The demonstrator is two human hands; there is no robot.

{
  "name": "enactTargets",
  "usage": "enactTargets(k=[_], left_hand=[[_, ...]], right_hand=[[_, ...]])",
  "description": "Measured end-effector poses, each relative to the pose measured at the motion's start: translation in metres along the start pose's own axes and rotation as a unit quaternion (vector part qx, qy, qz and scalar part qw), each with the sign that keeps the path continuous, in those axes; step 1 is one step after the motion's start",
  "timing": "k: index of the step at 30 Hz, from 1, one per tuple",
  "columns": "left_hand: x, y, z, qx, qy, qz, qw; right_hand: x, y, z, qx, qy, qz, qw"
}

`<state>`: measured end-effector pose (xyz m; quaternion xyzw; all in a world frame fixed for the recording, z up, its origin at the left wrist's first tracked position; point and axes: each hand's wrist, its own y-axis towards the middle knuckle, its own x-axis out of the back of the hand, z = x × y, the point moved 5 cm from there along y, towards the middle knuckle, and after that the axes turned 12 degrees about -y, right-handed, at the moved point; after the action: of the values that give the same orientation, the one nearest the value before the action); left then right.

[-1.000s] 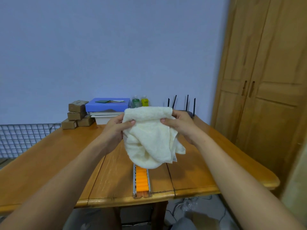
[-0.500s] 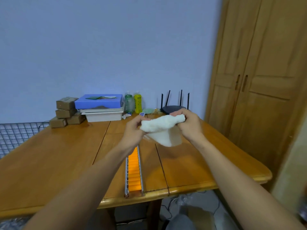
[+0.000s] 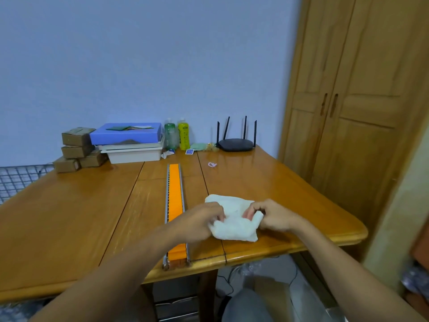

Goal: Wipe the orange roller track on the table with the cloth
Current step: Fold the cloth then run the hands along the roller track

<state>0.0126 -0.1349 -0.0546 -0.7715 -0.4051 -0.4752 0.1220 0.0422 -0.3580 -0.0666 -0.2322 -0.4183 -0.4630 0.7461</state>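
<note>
The orange roller track (image 3: 174, 191) with grey metal rails runs lengthwise down the middle of the wooden table (image 3: 69, 217), from the far half to the near edge. A folded white cloth (image 3: 234, 223) lies on the table just right of the track. My left hand (image 3: 199, 223) reaches across the track and pinches the cloth's left edge. My right hand (image 3: 271, 216) pinches its right edge, fingers curled into the fabric. My left forearm hides part of the track's near end.
At the table's far side stand stacked cardboard boxes (image 3: 76, 148), a blue box on white trays (image 3: 126, 140), two bottles (image 3: 177, 135) and a black router (image 3: 235, 144). A small pink band (image 3: 212, 165) lies near. A wooden wardrobe (image 3: 352, 108) stands right; a wire grid (image 3: 21, 180) left.
Both hands came down from mid-air with the bunched cloth. The cloth now lies folded on the table beside the track, still held at both edges.
</note>
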Motion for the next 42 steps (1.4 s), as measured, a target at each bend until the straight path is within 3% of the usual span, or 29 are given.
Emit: enactTargets(k=[4, 8, 11, 14, 17, 19, 22, 30, 34, 38, 42], left_hand=[[-0.015, -0.007, -0.011, 0.004, 0.084, 0.095, 0.992], [-0.012, -0.005, 0.0, 0.023, 0.135, 0.089, 0.987], [-0.008, -0.003, 0.007, 0.039, 0.103, 0.067, 0.992], [-0.009, -0.004, 0.007, 0.045, 0.08, 0.074, 0.993], [-0.005, -0.005, 0.01, 0.054, 0.026, 0.061, 0.996], [-0.001, -0.006, 0.014, 0.056, -0.006, 0.053, 0.997], [0.002, -0.008, 0.018, 0.045, -0.008, 0.049, 0.998], [0.005, -0.001, 0.025, 0.03, -0.023, 0.042, 0.998], [0.041, 0.004, 0.038, 0.043, -0.131, -0.073, 0.988], [0.085, 0.005, 0.091, 0.112, -0.117, -0.219, 0.962], [0.103, 0.005, 0.145, 0.205, -0.085, -0.265, 0.938]], right_hand=[[-0.005, 0.0, 0.004, -0.002, -0.067, 0.058, 0.996], [-0.01, 0.007, 0.011, -0.009, -0.145, 0.105, 0.984], [-0.012, 0.011, 0.007, -0.041, -0.145, 0.139, 0.979], [-0.006, 0.01, 0.009, -0.053, -0.072, 0.153, 0.984], [-0.001, 0.014, 0.008, -0.049, -0.015, 0.089, 0.995], [-0.001, 0.023, 0.003, -0.032, -0.075, 0.045, 0.996], [-0.009, 0.035, 0.001, -0.025, -0.172, 0.104, 0.979], [0.006, 0.069, 0.021, -0.081, -0.238, 0.23, 0.94], [0.033, 0.099, 0.046, -0.07, -0.204, 0.126, 0.968], [0.035, 0.141, 0.081, -0.002, -0.176, -0.039, 0.984], [0.005, 0.198, 0.095, 0.002, -0.152, -0.047, 0.987]])
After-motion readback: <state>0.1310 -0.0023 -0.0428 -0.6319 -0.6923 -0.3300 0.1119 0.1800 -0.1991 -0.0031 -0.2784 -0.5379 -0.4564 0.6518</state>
